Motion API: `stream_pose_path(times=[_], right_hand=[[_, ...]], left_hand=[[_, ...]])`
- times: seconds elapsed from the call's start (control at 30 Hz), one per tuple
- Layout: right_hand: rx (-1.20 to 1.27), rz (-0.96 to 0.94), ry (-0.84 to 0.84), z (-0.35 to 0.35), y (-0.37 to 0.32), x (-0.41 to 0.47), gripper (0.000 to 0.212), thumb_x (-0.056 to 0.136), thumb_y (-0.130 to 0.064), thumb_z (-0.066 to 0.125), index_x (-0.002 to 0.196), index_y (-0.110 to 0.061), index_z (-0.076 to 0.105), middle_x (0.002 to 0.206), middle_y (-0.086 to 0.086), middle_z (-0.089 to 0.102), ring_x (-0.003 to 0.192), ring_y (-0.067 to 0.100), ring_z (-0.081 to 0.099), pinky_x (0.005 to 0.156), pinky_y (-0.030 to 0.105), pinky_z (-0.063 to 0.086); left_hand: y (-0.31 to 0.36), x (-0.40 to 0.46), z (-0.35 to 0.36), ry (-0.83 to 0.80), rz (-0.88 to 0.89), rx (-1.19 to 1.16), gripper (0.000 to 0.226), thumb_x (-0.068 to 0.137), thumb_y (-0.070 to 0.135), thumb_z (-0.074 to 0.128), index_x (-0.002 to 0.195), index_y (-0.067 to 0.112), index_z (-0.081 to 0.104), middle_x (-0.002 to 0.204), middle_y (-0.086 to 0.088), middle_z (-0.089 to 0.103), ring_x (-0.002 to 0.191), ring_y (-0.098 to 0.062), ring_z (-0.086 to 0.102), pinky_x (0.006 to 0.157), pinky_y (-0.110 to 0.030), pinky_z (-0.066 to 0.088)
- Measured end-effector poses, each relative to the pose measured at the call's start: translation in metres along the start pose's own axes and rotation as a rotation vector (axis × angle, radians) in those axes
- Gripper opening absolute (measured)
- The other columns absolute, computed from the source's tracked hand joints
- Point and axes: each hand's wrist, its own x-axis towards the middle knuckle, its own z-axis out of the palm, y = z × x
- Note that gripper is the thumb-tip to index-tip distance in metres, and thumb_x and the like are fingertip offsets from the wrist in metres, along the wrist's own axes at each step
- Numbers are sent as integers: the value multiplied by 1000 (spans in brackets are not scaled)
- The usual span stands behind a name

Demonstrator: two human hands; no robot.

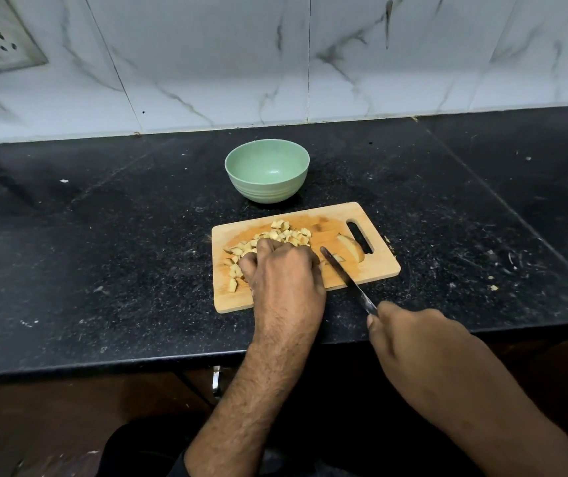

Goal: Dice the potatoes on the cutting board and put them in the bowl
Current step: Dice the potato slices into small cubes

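Landmark: wooden cutting board (pixel 375 270), lying on the black desk (pixel 103 253).

Nearest the viewer, off the board's near right corner, the right hand (pixel 410 342) is closed around the handle of a knife (pixel 348 278). Blade runs from the hand up and left across the board's near edge; the tip lies on the board just right of the left hand.

Left hand (pixel 282 270) rests over the board's near-centre, fingers curled downward onto the diced potato pieces (pixel 289 234). Whether it actually grips any pieces cannot be told; the fingertips are hidden.

Dice are scattered over the board's left half and heaped along its far centre, beyond the left hand's knuckles. A few loose dice lie near the board's left edge.

An uncut potato wedge (pixel 353 247) sits on the board's right side, beside the handle slot.

Beyond the board's far edge, near but apart from it, stands a green bowl (pixel 267 187), upright, holding nothing visible.

Behind the bowl: white marbled wall tiles (pixel 207 63).
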Motion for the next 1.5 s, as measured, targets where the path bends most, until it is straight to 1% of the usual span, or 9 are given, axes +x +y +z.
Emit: stream_pose_path(times=[0.13,0.33,0.6,0.7,0.77,0.97,1.1,1.23,1.5], right_hand=[[-1,-10,-4,3,2,4,28,105,-47,21,92,-30,39,74,-6,48,65,11,44,59,29,35],[1,-16,-3,13,2,9,29,106,-46,22,98,-29,44,74,-6,47,71,17,48,64,32,38],[30,-19,-6,15,5,9,28,106,-46,22,94,-29,41,75,-7,50,69,12,49,61,30,39],[28,-23,-6,17,5,10,28,106,-46,22,94,-30,42,77,-7,52,72,13,53,63,30,43],[29,-20,-3,17,5,10,28,106,-46,23,96,-30,44,78,-7,53,74,13,54,64,30,44],[35,-19,-7,13,4,7,28,105,-48,23,93,-31,41,77,-7,52,73,12,54,65,30,45],[15,-15,-69,0,4,-5,30,104,-52,21,87,-31,34,78,-7,51,69,7,50,63,27,43],[-5,11,-122,-17,7,-17,35,102,-58,19,84,-31,31,79,-4,53,67,7,51,63,24,43],[24,6,-17,-14,6,-4,37,102,-55,23,80,-29,37,73,-7,55,65,4,53,58,23,42]], left_hand=[[-1,-1,1,11,-2,13,12,92,32,64,99,25,71,93,12,61,99,-9,29,81,-28,6],[-2,0,1,-5,11,22,15,94,36,60,100,26,70,96,13,62,104,-10,34,85,-31,12],[-1,0,1,-17,27,22,16,94,35,59,107,28,66,103,11,62,111,-14,37,91,-36,17],[-2,1,-1,-23,86,-19,31,94,25,60,123,34,53,117,8,56,115,-15,37,96,-40,25],[-3,3,-3,-50,172,-45,40,93,18,61,122,41,49,121,7,46,116,-14,34,95,-40,25],[-8,15,-4,-193,290,25,24,96,24,60,105,44,66,115,16,45,121,-14,30,99,-42,18],[-7,17,-4,-215,301,27,24,96,24,61,109,42,67,115,19,50,123,-12,30,95,-38,12],[-10,19,-5,-257,295,12,22,98,29,57,115,42,65,115,17,51,123,-12,30,99,-41,14],[-16,16,-7,-152,237,-94,31,90,34,69,118,43,58,107,22,50,112,-6,33,98,-39,21]])
